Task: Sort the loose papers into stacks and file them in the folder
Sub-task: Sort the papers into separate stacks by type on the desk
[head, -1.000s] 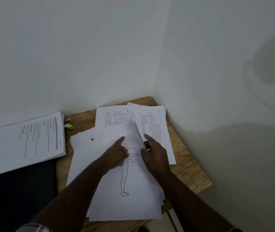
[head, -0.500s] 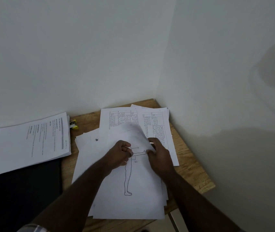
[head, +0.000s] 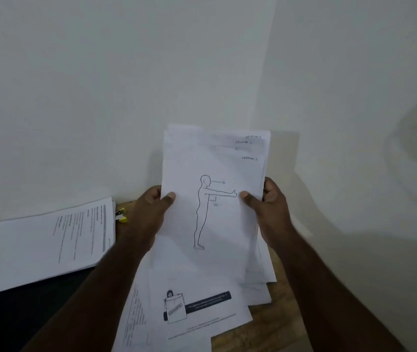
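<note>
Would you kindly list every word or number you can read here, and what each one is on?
"90": front sheet of the bundle held in both hands, beside the figure drawing.
Handwritten corner notes on the held sheets: blurred, unreadable.
Stack at left: print too small.
Sheet with dark banner on the table: upside down, unreadable.

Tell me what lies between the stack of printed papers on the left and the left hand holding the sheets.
A small yellow clip on a bare strip of wooden table, between the printed stack and the left hand, in the head view.
</note>
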